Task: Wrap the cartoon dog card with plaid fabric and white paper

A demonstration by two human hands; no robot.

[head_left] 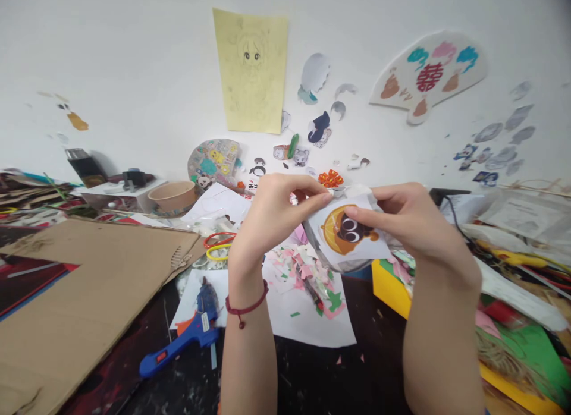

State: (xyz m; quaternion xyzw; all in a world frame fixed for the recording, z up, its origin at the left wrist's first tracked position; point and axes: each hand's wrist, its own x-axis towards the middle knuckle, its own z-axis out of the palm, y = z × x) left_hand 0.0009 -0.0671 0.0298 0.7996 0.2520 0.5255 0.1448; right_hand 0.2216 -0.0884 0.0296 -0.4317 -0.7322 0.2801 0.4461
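My right hand [404,219] grips a piece of white paper [377,248] printed with a black cartoon face in an orange lemon-slice hat. Its thumb lies across the print. Behind the paper, a grey rounded sheet or disc [317,242] shows along the left and lower edge. Thumb and fingertips of my left hand [285,210] are pinched together at the paper's upper left edge. What exactly lies between those fingertips is too small to make out. Below both hands, pink and green paper scraps [307,272] lie on a white sheet [321,335].
A blue glue gun [191,343] lies left of my forearm, near brown cardboard [89,302]. Red and yellow scissors handles [218,252] show behind. A yellow box [388,289] with scraps stands at right. A bowl [173,196] and a flask [84,167] are at the back left.
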